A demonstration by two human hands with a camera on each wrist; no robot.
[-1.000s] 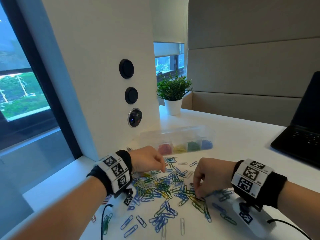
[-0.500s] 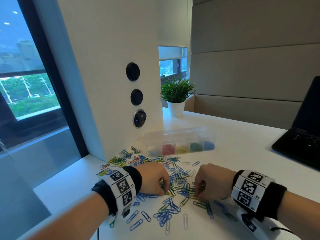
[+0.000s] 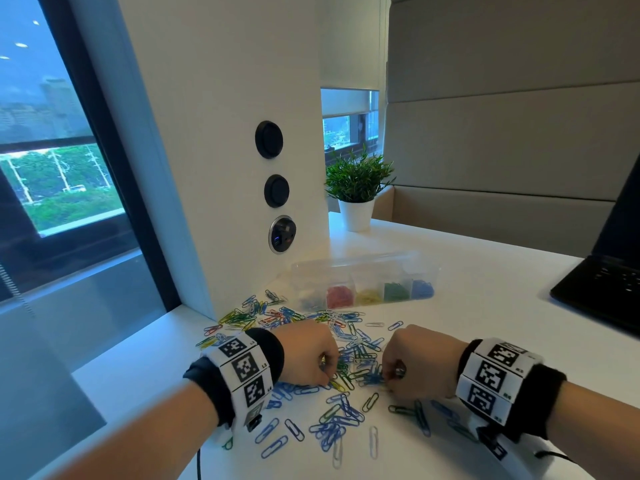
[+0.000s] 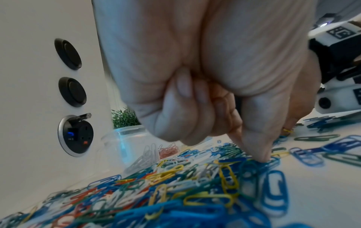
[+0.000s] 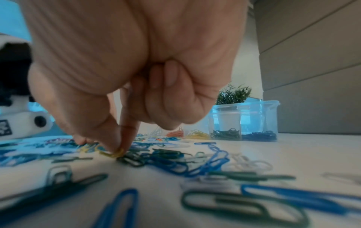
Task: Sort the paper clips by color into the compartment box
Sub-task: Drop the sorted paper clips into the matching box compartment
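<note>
Loose paper clips [image 3: 346, 358] in blue, green, yellow, red and white lie strewn on the white table [image 3: 485, 306]. Behind them stands the clear compartment box [image 3: 363, 271] with white, red, yellow, green and blue clips in separate cells. My left hand [image 3: 327, 379] is curled, thumb and index tips [image 4: 261, 157] pinching down on a blue clip [image 4: 273, 160] in the pile. My right hand [image 3: 389, 377] is curled too, and its thumb and index finger [image 5: 117, 145] pinch a yellow clip [image 5: 114, 153] on the table. The box [image 5: 244, 117] also shows in the right wrist view.
A white column with round sockets [image 3: 281, 234] rises just left of the box. A potted plant [image 3: 356, 188] stands at the back, and a black laptop [image 3: 606, 289] at the right. The table edge drops off at the left by the window [image 3: 52, 168].
Both hands have slid nearer to me across the pile, and their fingertips have come closer together. The head view has shifted, baring more clips behind the left hand.
</note>
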